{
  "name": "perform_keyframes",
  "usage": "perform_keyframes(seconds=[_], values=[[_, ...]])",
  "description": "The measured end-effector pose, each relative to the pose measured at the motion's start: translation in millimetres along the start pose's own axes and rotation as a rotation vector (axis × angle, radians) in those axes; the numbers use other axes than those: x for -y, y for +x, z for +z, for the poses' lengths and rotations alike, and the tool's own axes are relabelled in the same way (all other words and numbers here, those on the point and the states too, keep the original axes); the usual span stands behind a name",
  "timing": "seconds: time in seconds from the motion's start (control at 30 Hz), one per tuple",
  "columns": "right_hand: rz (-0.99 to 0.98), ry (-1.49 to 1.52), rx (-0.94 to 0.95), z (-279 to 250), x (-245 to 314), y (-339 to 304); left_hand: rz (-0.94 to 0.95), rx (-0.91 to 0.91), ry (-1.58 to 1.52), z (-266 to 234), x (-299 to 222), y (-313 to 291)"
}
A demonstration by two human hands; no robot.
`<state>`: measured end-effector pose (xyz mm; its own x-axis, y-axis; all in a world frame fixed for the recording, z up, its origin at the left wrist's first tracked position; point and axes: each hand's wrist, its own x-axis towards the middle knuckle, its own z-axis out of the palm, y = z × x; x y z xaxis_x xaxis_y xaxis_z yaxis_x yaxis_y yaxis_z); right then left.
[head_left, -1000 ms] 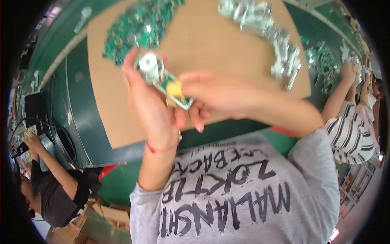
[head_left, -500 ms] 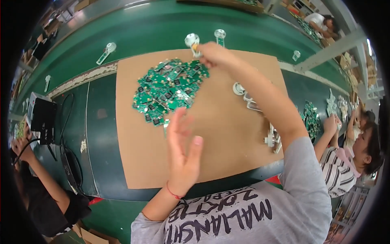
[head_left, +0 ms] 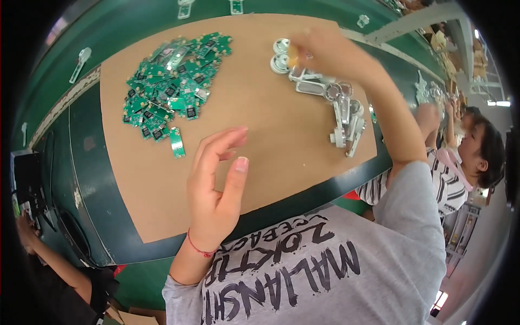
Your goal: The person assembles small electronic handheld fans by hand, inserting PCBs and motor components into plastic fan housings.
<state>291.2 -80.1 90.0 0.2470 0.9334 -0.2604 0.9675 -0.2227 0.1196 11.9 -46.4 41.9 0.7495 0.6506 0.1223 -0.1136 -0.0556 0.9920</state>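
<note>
In the head view, the left hand [head_left: 214, 200] stands at 8 o'clock over the cardboard sheet [head_left: 260, 119], its grip spread. The right hand [head_left: 336, 54], blurred at 1 o'clock, is at the white plastic housings [head_left: 337, 116] strung from 12 to 2 o'clock; whether its grip pinches one cannot be told. Green circuit boards [head_left: 165, 86] lie heaped at 10 o'clock.
</note>
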Motion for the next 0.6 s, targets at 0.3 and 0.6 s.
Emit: perform_keyframes(seconds=[0.3,0.6], values=[[-0.085,0.038,-0.529,77.8,10.6,-40.8,0.053,0.099,0.033,18.4,-6.1,-9.9],[-0.195,-0.016,-0.364,48.1,-37.5,-15.5,0.019,0.021,0.132,7.8,0.1,-27.4]])
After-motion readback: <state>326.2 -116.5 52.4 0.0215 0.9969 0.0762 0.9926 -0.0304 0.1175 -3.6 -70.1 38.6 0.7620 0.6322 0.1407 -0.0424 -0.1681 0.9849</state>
